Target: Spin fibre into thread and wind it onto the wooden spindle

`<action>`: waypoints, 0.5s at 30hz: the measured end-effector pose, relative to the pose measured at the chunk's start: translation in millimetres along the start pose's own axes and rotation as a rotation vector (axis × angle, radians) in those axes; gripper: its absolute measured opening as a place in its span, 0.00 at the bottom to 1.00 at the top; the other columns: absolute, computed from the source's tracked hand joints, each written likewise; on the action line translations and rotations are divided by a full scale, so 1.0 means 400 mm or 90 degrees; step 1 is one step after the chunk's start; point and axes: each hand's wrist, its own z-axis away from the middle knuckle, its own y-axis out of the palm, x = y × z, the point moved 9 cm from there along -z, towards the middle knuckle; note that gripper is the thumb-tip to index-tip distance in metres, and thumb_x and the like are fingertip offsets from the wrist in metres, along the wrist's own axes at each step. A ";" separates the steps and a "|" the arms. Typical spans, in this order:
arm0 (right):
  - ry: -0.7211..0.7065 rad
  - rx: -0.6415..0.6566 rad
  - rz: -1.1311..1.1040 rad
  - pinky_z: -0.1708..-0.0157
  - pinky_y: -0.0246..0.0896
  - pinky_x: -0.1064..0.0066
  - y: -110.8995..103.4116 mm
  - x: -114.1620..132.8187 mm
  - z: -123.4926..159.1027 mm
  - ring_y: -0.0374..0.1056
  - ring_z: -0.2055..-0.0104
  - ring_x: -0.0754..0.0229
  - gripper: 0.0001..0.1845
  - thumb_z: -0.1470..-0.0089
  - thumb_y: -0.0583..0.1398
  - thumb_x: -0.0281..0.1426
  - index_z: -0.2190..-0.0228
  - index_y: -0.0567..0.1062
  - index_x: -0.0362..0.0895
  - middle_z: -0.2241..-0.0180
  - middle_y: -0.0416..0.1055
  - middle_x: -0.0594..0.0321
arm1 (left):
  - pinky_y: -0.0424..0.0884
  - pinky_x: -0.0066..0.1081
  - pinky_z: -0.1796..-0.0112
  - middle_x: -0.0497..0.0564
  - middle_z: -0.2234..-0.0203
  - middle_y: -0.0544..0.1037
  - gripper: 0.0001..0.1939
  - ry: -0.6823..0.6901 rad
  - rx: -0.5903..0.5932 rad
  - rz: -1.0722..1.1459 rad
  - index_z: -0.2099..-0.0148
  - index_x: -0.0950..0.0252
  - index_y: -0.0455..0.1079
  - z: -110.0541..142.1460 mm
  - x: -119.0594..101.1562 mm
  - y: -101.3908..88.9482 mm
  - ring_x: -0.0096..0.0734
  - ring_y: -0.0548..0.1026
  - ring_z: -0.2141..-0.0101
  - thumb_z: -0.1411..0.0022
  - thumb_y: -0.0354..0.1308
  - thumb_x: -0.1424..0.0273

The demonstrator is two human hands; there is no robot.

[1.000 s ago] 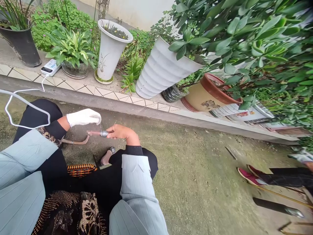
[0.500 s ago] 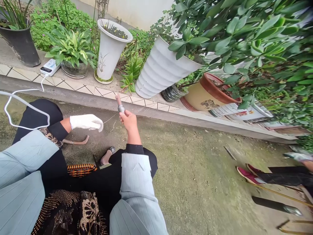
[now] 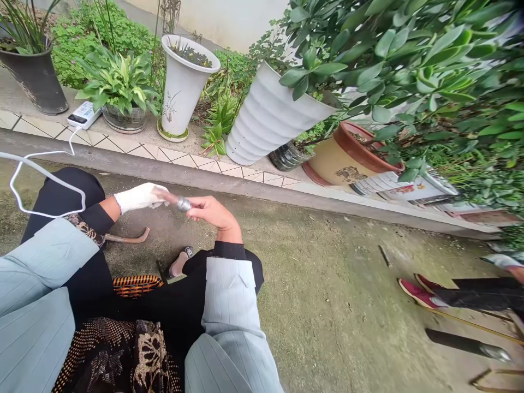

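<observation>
My right hand [image 3: 215,213], bare, is closed on a short brown wooden stick [image 3: 170,197], beside a coil of silvery wire [image 3: 184,204] wound round it. The stick lies nearly level, pointing left, slightly blurred. My left hand [image 3: 136,198], in a white glove, has its fingers curled together at the stick's far end, which overlaps the glove. The thin strand that ran from glove to coil a moment ago does not show clearly now. Below the left hand, a bent brown rod [image 3: 133,238] rests low over the ground.
A tiled ledge [image 3: 180,159] with several potted plants runs across ahead. On it sits a white device [image 3: 84,115] with a white cable [image 3: 45,153] looping over my left knee. An orange-black woven seat [image 3: 137,285] is beneath me. Another person's red shoe [image 3: 420,293] is at right.
My right hand has turned the stick from upright to nearly level, swinging its tip left to the gloved hand. The left hand has stayed nearly in place.
</observation>
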 end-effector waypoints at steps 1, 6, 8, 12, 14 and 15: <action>-0.038 -0.112 -0.039 0.77 0.54 0.77 -0.044 0.012 0.002 0.58 0.77 0.70 0.20 0.56 0.65 0.39 0.62 0.77 0.40 0.76 0.67 0.68 | 0.58 0.23 0.78 0.46 0.82 0.66 0.17 -0.009 0.014 0.010 0.64 0.69 0.71 -0.001 0.003 0.011 0.23 0.62 0.80 0.40 0.52 0.58; -0.053 -0.469 -0.056 0.79 0.53 0.77 -0.179 -0.017 0.021 0.57 0.79 0.70 0.16 0.54 0.61 0.40 0.66 0.75 0.42 0.77 0.66 0.68 | 0.59 0.23 0.77 0.48 0.78 0.70 0.16 0.017 0.123 0.024 0.64 0.68 0.72 0.015 -0.028 0.064 0.22 0.62 0.79 0.40 0.54 0.59; 0.030 -0.471 0.044 0.78 0.53 0.76 -0.182 -0.044 0.009 0.57 0.79 0.69 0.15 0.52 0.60 0.38 0.65 0.75 0.41 0.77 0.66 0.67 | 0.60 0.23 0.76 0.50 0.73 0.72 0.16 0.032 0.159 0.019 0.64 0.68 0.73 0.027 -0.049 0.070 0.22 0.62 0.78 0.40 0.54 0.59; 0.151 -0.404 0.370 0.70 0.55 0.73 -0.155 -0.054 -0.009 0.63 0.71 0.63 0.12 0.49 0.59 0.36 0.64 0.77 0.43 0.72 0.72 0.62 | 0.57 0.24 0.77 0.49 0.73 0.73 0.17 0.036 0.178 -0.023 0.65 0.68 0.74 0.039 -0.065 0.065 0.21 0.61 0.78 0.40 0.54 0.59; 0.186 -0.319 0.494 0.69 0.54 0.72 -0.123 -0.060 -0.020 0.65 0.68 0.61 0.11 0.48 0.59 0.35 0.65 0.78 0.44 0.70 0.74 0.60 | 0.58 0.23 0.76 0.48 0.74 0.72 0.17 0.035 0.156 -0.043 0.65 0.68 0.74 0.038 -0.062 0.055 0.21 0.62 0.78 0.41 0.54 0.59; 0.203 -0.259 0.528 0.69 0.53 0.72 -0.102 -0.069 -0.027 0.65 0.69 0.61 0.10 0.49 0.60 0.34 0.66 0.78 0.43 0.70 0.74 0.59 | 0.58 0.24 0.75 0.48 0.74 0.72 0.17 0.033 0.136 -0.053 0.66 0.68 0.74 0.035 -0.058 0.048 0.22 0.62 0.77 0.41 0.54 0.59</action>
